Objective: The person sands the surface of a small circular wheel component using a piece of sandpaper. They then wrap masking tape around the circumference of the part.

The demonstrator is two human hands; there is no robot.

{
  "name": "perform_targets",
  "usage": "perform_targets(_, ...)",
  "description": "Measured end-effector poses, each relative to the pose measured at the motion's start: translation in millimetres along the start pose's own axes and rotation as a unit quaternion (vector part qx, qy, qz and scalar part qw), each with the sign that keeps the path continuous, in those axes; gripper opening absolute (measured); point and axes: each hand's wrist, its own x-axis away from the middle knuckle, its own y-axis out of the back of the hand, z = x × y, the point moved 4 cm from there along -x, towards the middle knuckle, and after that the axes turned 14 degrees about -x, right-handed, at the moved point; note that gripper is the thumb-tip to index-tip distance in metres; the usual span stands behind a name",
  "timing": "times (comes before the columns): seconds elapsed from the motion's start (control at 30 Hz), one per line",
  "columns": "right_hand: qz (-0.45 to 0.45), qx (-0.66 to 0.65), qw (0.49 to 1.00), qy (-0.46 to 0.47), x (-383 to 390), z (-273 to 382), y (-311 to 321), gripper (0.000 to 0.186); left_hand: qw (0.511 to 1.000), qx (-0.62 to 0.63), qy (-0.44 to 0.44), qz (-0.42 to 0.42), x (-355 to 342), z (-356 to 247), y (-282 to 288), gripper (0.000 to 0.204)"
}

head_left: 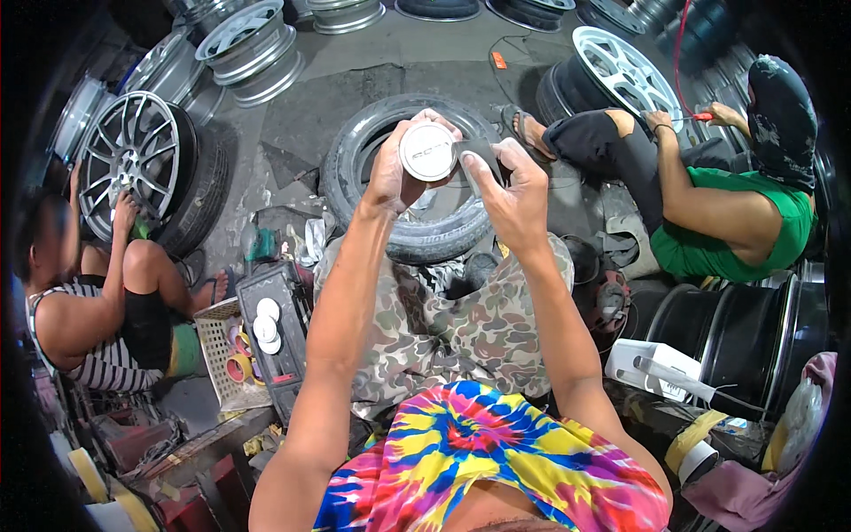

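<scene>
My left hand (394, 173) grips a round white wheel cap (425, 142) with lettering on its face, held up over a tyre (408, 244) lying flat on the floor. My right hand (514, 191) is closed on a dark piece of sheet (479, 147), perhaps abrasive paper, its thumb pressed on it beside the cap's right edge. Several more white caps (267, 328) lie on a dark case (281, 376) by my left forearm.
A co-worker (71, 328) at left handles a spoked wheel (133, 129); another (722, 217) at right holds a tool against a white wheel (607, 66). Rims (253, 66) stand around. A perforated basket (226, 363) with tape rolls is at left, a white box (656, 363) at right.
</scene>
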Motion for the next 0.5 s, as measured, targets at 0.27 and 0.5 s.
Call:
perform_targets(0.27,0.045,0.04,0.996,0.065,-9,18,3,0.017,0.99,-0.022,0.081,0.115,6,14,3,0.037)
perform_targets(0.5,0.147,0.109,0.972,0.145,-16,30,8,0.017,0.981,-0.051,0.157,0.098,14,28,11,0.033)
